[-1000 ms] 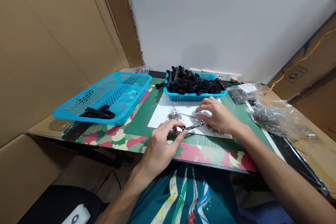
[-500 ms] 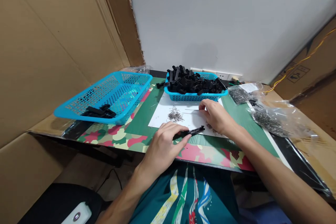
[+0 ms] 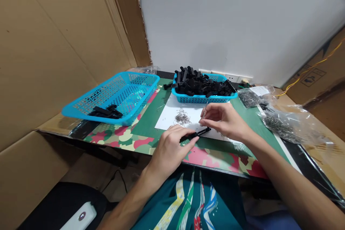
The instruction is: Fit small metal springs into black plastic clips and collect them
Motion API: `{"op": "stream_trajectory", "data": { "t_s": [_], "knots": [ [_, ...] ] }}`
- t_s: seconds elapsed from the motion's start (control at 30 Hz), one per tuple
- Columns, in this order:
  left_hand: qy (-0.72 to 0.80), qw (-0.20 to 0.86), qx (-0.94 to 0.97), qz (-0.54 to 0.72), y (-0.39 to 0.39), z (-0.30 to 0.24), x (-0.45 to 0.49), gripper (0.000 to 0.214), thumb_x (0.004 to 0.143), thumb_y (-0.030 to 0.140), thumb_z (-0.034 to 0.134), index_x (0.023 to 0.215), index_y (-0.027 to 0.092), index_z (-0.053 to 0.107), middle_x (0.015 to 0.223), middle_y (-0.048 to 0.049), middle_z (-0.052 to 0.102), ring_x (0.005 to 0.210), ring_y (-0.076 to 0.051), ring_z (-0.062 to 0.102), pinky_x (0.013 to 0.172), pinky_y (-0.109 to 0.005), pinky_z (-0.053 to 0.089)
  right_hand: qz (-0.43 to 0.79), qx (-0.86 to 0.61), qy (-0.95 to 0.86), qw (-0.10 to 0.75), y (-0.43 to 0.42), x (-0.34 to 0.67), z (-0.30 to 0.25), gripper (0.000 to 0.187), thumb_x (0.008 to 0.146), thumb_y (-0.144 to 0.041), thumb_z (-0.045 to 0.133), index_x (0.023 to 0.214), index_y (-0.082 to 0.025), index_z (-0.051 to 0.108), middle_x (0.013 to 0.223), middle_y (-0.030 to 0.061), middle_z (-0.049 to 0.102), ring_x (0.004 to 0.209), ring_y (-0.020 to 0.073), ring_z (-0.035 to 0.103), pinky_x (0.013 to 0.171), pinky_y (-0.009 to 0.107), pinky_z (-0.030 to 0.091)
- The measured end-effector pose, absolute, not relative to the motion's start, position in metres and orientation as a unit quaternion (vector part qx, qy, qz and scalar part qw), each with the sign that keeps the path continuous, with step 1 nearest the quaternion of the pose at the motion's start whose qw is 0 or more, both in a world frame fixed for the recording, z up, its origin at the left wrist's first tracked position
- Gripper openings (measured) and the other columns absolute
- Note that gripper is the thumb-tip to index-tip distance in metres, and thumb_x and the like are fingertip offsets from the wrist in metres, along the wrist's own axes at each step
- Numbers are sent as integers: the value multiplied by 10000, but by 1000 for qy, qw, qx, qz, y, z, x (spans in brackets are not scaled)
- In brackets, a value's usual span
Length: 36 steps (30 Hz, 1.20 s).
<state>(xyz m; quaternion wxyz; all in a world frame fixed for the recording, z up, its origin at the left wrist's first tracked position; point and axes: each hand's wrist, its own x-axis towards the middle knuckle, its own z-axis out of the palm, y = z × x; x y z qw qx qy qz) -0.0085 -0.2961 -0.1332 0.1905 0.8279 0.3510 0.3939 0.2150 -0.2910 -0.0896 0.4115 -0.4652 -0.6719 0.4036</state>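
My left hand is closed on a slim black plastic part, held low over the near edge of a white sheet. My right hand hovers just right of the part's tip, fingers pinched on something too thin to make out, perhaps a fine metal pin. A small pile of tiny metal springs lies on the sheet left of my right hand. Behind the sheet a blue basket is heaped with black plastic parts.
A second, larger blue basket at the left holds a few black parts. Clear bags of small metal pieces lie at the right. Cardboard walls stand left and right; a green mat covers the camouflage-patterned table.
My right hand lifted off the sheet and drew its fingers into a pinch near the black part's tip. My left hand kept the part and shifted slightly.
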Motion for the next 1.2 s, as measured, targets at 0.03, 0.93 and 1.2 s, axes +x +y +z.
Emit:
{"op": "stream_trajectory", "data": {
  "t_s": [0.03, 0.93, 1.2],
  "knots": [
    [350, 189, 828, 396, -296, -134, -8, 104, 903, 185, 799, 1000, 199, 763, 941, -40, 798, 903, -235, 748, 812, -371, 575, 422, -462, -666, 406, -292, 213, -90, 214, 811, -314, 844, 847, -172, 688, 783, 39, 748, 724, 176, 721, 674, 290, 576],
    [331, 181, 837, 396, -298, -136, -8, 114, 933, 177, 776, 1047, 182, 782, 915, -57, 781, 895, -239, 724, 757, -351, 558, 419, -458, -697, 358, -296, 206, -91, 75, 854, -213, 757, 826, -164, 709, 736, 32, 740, 698, 174, 706, 673, 288, 561],
    [326, 182, 836, 402, -297, -136, -7, 98, 936, 153, 769, 1031, 169, 785, 906, -49, 784, 863, -219, 727, 748, -337, 556, 380, -463, -727, 335, -302, 201, -88, 74, 868, -158, 712, 797, -166, 693, 710, 19, 714, 688, 169, 696, 643, 263, 528]
  ]
}}
